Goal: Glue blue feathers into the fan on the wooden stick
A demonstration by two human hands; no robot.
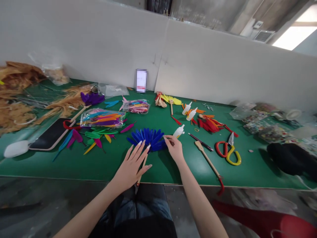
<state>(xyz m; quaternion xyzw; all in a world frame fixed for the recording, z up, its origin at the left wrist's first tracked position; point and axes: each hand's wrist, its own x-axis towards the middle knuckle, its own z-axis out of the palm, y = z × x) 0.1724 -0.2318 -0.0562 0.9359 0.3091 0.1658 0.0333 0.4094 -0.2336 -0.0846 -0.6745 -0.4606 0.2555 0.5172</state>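
Here's your green table (pixel 255 168): blue fan (pixel 147 135) close to you, bagged feathers (pixel 102 118) left, pen (pixel 201 142), stick (pixel 208 158) and scissors (pixel 230 140) right.

Deep blue feathers (pixel 148 135) stand out against a plain green worktop (pixel 160 119). Scissors (pixel 231 140) pair one red handle with one yellow; bottles (pixel 191 114) show white, a tablet (pixel 51 134) black with a pale pink rim. Plumes (pixel 104 119) mix orange, purple and light blue; wall panels (pixel 223 62) are off-white.
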